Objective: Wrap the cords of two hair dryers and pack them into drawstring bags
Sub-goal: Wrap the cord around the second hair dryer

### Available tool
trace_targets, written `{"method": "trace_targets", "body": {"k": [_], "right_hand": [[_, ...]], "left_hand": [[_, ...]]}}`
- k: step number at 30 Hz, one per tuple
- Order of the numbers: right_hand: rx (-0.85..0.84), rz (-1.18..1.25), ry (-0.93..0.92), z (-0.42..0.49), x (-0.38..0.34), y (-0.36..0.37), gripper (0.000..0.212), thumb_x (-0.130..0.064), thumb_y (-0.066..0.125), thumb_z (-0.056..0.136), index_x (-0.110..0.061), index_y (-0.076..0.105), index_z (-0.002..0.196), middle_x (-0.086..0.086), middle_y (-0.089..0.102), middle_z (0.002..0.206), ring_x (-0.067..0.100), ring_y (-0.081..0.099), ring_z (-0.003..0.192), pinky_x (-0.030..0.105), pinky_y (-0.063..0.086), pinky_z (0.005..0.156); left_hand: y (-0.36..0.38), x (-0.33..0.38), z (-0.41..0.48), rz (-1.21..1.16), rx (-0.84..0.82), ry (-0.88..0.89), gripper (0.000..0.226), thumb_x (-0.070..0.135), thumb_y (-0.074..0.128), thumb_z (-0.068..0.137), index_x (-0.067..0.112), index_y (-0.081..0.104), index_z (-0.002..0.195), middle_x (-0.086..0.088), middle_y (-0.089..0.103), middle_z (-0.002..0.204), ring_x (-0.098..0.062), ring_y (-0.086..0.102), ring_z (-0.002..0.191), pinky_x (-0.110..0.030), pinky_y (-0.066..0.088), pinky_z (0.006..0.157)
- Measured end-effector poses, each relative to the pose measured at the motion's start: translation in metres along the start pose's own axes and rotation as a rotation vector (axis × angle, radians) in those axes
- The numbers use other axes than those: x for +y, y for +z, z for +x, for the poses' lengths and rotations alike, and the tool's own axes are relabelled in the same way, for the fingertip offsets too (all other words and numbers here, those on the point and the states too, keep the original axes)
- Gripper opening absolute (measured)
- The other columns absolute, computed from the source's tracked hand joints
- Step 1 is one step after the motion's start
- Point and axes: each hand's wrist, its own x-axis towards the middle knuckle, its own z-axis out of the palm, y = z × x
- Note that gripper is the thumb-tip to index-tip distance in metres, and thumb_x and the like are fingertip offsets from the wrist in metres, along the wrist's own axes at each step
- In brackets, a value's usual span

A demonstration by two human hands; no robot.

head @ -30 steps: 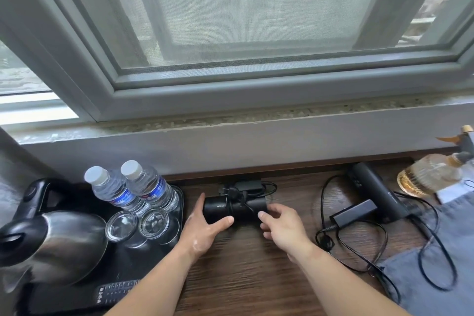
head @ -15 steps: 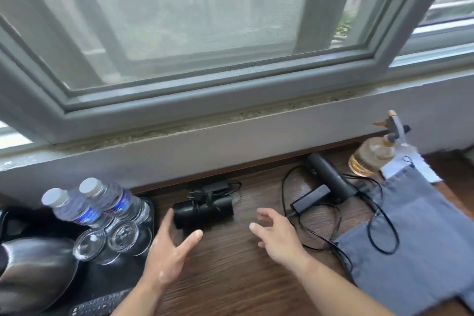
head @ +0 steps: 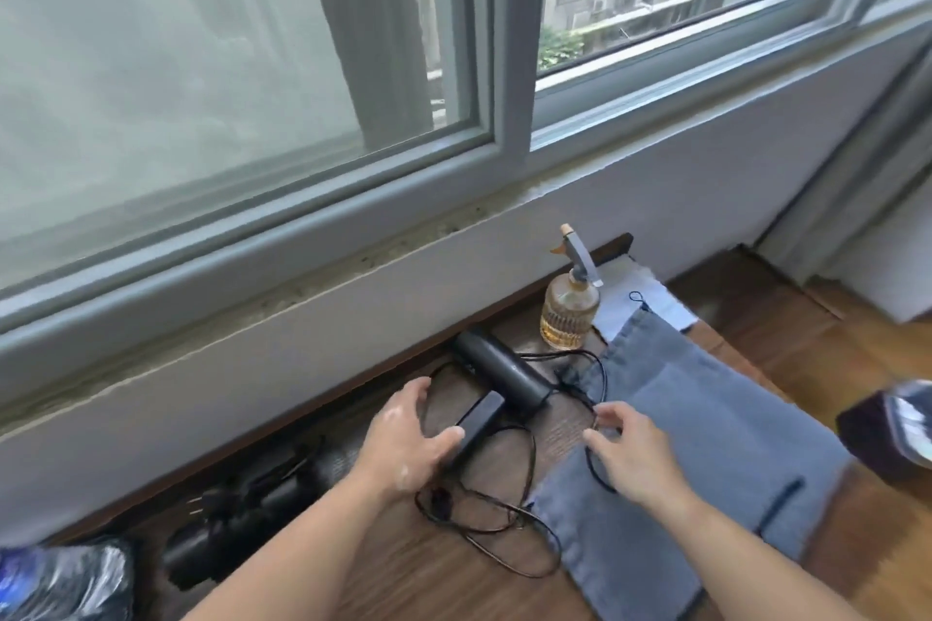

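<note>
Two hair dryers are seen on the wooden table [head: 433, 575] under the window [head: 242, 81]. One dryer with its cord wound up [head: 242, 514] is laid at the lower left, well apart from both hands; it is blurred. The other dryer [head: 504, 376] is laid near the wall, with its folded handle [head: 476, 424] pointed toward the person and its loose cord [head: 504, 527] spread in loops over the wood.

The left hand [head: 408, 439] is held just beside the handle. Its fingers [head: 411, 393] are spread apart, and its thumb [head: 446, 436] is placed against the near end of the handle. The handle is not yet gripped, as far as can be told.

The right hand [head: 630, 459] is held over the edge of a gray cloth bag [head: 706, 444], which is laid flat to the right of the dryer. Its fingers [head: 613, 411] are curled but apart, and a loop of the cord is seen right under them. Whether the cord is touched cannot be told.

A glass spray bottle [head: 570, 313] is stood behind the bag, near the dryer's far end. A water bottle [head: 60, 580] is seen at the lower left corner.
</note>
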Motion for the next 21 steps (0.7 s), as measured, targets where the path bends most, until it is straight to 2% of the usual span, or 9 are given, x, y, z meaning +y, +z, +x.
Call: {"method": "trace_targets", "body": {"k": [4,9,11,14,17,21], "right_hand": [[0.036,-0.112,-0.015,0.022,0.013,-0.007,0.036,-0.028,0.071,0.089,-0.020,0.065,0.124,0.003,0.065,0.120,0.021,0.062,0.111,0.031,0.045,0.100],[0.044,-0.212,-0.031,0.033,0.019,-0.001,0.036,-0.035,0.068,0.089,-0.026,0.061,0.123,-0.002,0.062,0.119,0.021,0.061,0.111,0.036,0.051,0.095],[0.047,-0.240,-0.033,0.033,0.019,0.000,0.034,-0.036,0.068,0.089,-0.028,0.060,0.121,-0.005,0.062,0.118,0.020,0.061,0.109,0.037,0.053,0.092],[0.058,-0.271,-0.049,0.034,0.019,0.001,0.032,-0.032,0.067,0.089,-0.029,0.060,0.120,-0.008,0.065,0.113,0.019,0.061,0.105,0.036,0.054,0.087],[0.075,-0.294,-0.064,0.036,0.018,0.003,0.026,-0.025,0.063,0.091,-0.029,0.064,0.117,-0.010,0.067,0.100,0.018,0.062,0.098,0.035,0.053,0.084],[0.071,-0.281,-0.112,0.029,0.013,0.008,0.026,-0.022,0.061,0.092,-0.028,0.069,0.115,-0.009,0.070,0.101,0.016,0.063,0.100,0.032,0.052,0.089]], "left_hand": [[0.042,0.027,0.039,0.157,-0.061,-0.051,0.082,0.043,0.075,0.084,0.015,0.038,0.151,-0.009,0.054,0.148,-0.026,0.050,0.137,-0.031,0.041,0.111],[0.072,0.024,0.057,0.254,-0.068,-0.144,0.066,0.047,0.078,0.080,0.013,0.054,0.131,-0.009,0.067,0.129,-0.029,0.062,0.120,-0.031,0.049,0.095],[0.077,0.018,0.058,0.265,-0.064,-0.140,0.060,0.046,0.079,0.079,0.017,0.059,0.128,-0.008,0.069,0.126,-0.028,0.064,0.117,-0.031,0.051,0.096],[0.080,0.012,0.058,0.250,-0.046,-0.122,0.056,0.039,0.076,0.086,0.018,0.059,0.135,-0.008,0.068,0.131,-0.028,0.062,0.122,-0.031,0.048,0.101],[0.081,0.007,0.055,0.229,-0.026,-0.090,0.054,0.035,0.075,0.089,0.019,0.060,0.138,-0.005,0.067,0.134,-0.027,0.061,0.124,-0.030,0.046,0.102],[0.077,0.001,0.042,0.180,-0.011,-0.062,0.049,0.033,0.077,0.086,0.020,0.065,0.132,-0.003,0.070,0.128,-0.024,0.063,0.119,-0.028,0.046,0.101]]}}
